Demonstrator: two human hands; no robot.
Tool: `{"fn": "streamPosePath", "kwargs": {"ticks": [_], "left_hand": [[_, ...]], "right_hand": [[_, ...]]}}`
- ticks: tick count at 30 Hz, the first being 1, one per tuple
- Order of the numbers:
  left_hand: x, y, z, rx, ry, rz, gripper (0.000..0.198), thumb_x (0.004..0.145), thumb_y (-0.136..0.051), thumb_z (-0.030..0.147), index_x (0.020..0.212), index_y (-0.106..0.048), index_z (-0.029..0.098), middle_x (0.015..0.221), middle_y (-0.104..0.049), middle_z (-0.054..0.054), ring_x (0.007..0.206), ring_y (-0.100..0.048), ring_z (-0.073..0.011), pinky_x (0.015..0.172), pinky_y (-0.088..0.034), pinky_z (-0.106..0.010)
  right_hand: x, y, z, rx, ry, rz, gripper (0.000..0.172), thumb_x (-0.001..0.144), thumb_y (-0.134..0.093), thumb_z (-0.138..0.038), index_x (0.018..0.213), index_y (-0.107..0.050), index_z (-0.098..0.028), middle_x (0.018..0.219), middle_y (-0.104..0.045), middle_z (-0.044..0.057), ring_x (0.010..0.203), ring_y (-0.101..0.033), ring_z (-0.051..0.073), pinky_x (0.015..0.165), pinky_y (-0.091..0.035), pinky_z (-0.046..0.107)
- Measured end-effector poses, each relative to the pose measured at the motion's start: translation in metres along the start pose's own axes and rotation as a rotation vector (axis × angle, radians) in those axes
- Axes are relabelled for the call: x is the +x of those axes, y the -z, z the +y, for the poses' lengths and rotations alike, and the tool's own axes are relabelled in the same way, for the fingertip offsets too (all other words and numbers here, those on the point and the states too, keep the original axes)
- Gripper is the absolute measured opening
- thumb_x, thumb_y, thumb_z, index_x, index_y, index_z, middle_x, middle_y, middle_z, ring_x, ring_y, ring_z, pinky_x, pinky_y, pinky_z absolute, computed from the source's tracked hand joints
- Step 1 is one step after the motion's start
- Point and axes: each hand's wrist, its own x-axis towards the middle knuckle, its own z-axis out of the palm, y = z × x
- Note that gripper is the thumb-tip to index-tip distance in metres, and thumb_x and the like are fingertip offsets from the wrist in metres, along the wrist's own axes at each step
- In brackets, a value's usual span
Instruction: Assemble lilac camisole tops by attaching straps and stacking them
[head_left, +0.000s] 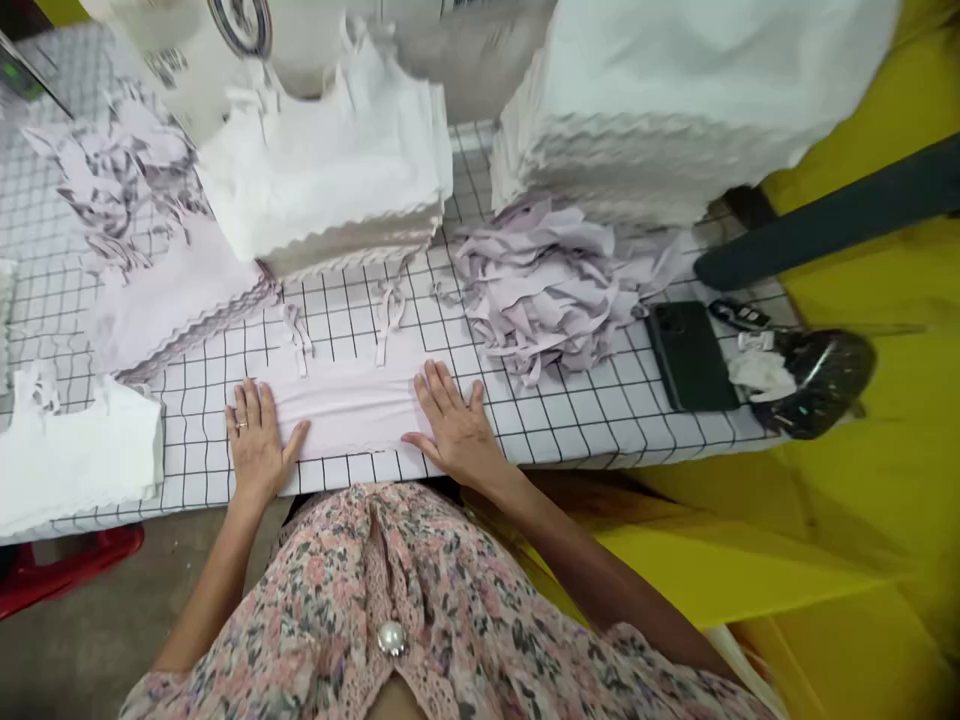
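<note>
A floral blouse [390, 590] with a pearl button [391, 637] fills the bottom of the view, close against the edge of a grid-printed table cover [570, 425]. On the cover, a pale pink camisole [349, 410] lies flat, its two straps [296, 340] pointing toward 12 o'clock. The left hand [259, 445], ringed on one finger, and the right hand [457, 425] rest at its two ends, palms down and fingers spread wide, pinching nothing. That even, open-handed pressure suits smoothing thin knit without dragging it. Stacked white scallop-edged garments [322, 170] stand at 12 o'clock, a heap of lilac fabric strips [544, 285] at 2 o'clock, and a smartphone [691, 355] at 3 o'clock.
</note>
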Motion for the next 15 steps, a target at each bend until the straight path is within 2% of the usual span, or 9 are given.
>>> {"fn": "streamPosePath", "kwargs": {"ticks": [2,4,6,8,10,12,14,15], "left_hand": [[0.004,0.004,-0.008,-0.054,-0.008,0.047,0.091,0.106,-0.048,0.067,0.176,-0.021,0.014,0.183,-0.009,-0.021,0.172,0.000,-0.0405,0.136,0.006,-0.068],[0.011,0.012,-0.012,-0.104,-0.032,0.155,0.085,0.108,-0.052,0.061,0.175,-0.024,0.018,0.183,-0.013,-0.021,0.172,0.001,-0.0413,0.134,0.006,-0.072],[0.019,0.022,-0.010,-0.128,-0.094,0.284,0.078,0.108,-0.058,0.053,0.174,-0.030,0.023,0.181,-0.021,-0.020,0.172,-0.005,-0.0411,0.134,0.001,-0.073],[0.030,0.031,0.000,-0.139,-0.189,0.378,0.069,0.107,-0.064,0.044,0.170,-0.040,0.027,0.176,-0.036,-0.019,0.170,-0.019,-0.0396,0.136,-0.010,-0.071],[0.041,0.035,0.014,-0.165,-0.303,0.406,0.060,0.106,-0.067,0.036,0.163,-0.050,0.029,0.167,-0.052,-0.017,0.164,-0.037,-0.0375,0.134,-0.027,-0.068],[0.052,0.035,0.031,-0.210,-0.436,0.381,0.053,0.105,-0.068,0.030,0.157,-0.056,0.029,0.157,-0.063,-0.015,0.155,-0.053,-0.0341,0.128,-0.044,-0.061],[0.060,0.035,0.046,-0.248,-0.576,0.343,0.050,0.105,-0.068,0.024,0.154,-0.059,0.027,0.150,-0.069,-0.014,0.146,-0.063,-0.0309,0.122,-0.053,-0.055],[0.063,0.035,0.051,-0.260,-0.635,0.324,0.050,0.104,-0.068,0.021,0.153,-0.060,0.027,0.148,-0.070,-0.014,0.143,-0.065,-0.0296,0.120,-0.056,-0.053]], "right_hand": [[0.009,0.011,0.011,0.026,0.004,0.075,0.071,0.112,-0.038,-0.056,0.168,-0.040,-0.013,0.175,-0.034,0.024,0.163,-0.037,0.040,0.123,-0.030,0.079],[0.022,0.033,0.035,0.076,-0.019,0.233,0.059,0.113,-0.039,-0.051,0.157,-0.057,-0.017,0.162,-0.055,0.021,0.151,-0.055,0.036,0.124,-0.037,0.070],[0.039,0.061,0.067,0.126,-0.072,0.424,0.048,0.112,-0.042,-0.045,0.138,-0.072,-0.019,0.136,-0.075,0.017,0.131,-0.068,0.033,0.119,-0.048,0.059],[0.058,0.086,0.103,0.138,-0.148,0.522,0.042,0.110,-0.044,-0.042,0.121,-0.079,-0.020,0.117,-0.079,0.015,0.115,-0.073,0.033,0.106,-0.056,0.053],[0.076,0.101,0.132,0.085,-0.214,0.494,0.036,0.106,-0.050,-0.036,0.117,-0.080,-0.019,0.116,-0.078,0.017,0.115,-0.070,0.036,0.107,-0.053,0.056],[0.094,0.106,0.151,0.000,-0.259,0.364,0.032,0.097,-0.062,-0.032,0.119,-0.079,-0.018,0.123,-0.075,0.019,0.124,-0.063,0.042,0.114,-0.044,0.066],[0.108,0.109,0.162,-0.039,-0.287,0.243,0.030,0.091,-0.065,-0.028,0.115,-0.079,-0.016,0.124,-0.074,0.021,0.127,-0.060,0.044,0.115,-0.039,0.070],[0.114,0.112,0.166,-0.036,-0.297,0.223,0.027,0.092,-0.063,-0.028,0.110,-0.080,-0.015,0.121,-0.074,0.021,0.125,-0.060,0.043,0.114,-0.040,0.068]]}}
